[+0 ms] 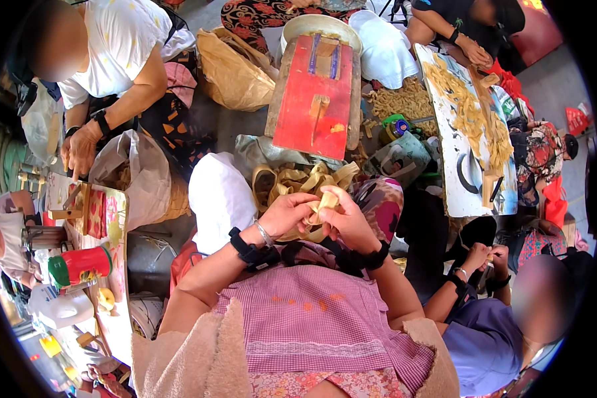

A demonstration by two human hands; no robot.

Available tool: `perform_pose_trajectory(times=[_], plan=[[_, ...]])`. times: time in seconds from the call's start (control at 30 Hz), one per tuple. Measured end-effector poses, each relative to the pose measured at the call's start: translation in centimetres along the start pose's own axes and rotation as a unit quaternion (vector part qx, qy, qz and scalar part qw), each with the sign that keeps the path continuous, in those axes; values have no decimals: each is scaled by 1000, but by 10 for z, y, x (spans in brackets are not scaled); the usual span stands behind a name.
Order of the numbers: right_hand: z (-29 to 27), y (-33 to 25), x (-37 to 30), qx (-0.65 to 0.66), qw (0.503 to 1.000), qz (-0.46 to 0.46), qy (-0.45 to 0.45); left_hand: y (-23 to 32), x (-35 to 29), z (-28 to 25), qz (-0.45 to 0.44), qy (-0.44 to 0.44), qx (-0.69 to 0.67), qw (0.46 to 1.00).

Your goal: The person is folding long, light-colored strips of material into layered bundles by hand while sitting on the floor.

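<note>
Above my lap, both hands work on one pale yellow, flat, folded strip [327,201]. My left hand [288,213] pinches it from the left, fingers closed. From the right my right hand [349,220] grips it between thumb and fingers, its upper end sticking up past the fingertips. More pale yellow strips [321,174] lie in a loose, curling heap just beyond my hands. The strip's lower part is partly hidden by my fingers, and I cannot make out its material.
Ahead stands a red board [298,99] with a wooden block. A white board [461,152] strewn with yellowish strips is at right, a table with a red tin [89,265] at left. A brown paper bag [235,69] stands ahead-left. Several people sit around, one close at right.
</note>
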State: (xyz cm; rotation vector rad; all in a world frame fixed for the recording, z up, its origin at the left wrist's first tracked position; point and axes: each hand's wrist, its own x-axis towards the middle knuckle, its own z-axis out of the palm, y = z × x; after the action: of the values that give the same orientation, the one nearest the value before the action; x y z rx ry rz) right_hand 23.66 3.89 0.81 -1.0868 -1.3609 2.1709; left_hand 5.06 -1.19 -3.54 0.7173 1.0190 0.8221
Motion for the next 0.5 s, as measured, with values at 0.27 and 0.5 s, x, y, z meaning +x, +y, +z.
perform_pose_trajectory(times=[0.27,0.5], plan=[[-7,17,5,-55,993,10,107,4,-9,7,-19,32,-98,994],[-17,45,19,-113,974,-136,142,1,-12,11,198,99,410,885]])
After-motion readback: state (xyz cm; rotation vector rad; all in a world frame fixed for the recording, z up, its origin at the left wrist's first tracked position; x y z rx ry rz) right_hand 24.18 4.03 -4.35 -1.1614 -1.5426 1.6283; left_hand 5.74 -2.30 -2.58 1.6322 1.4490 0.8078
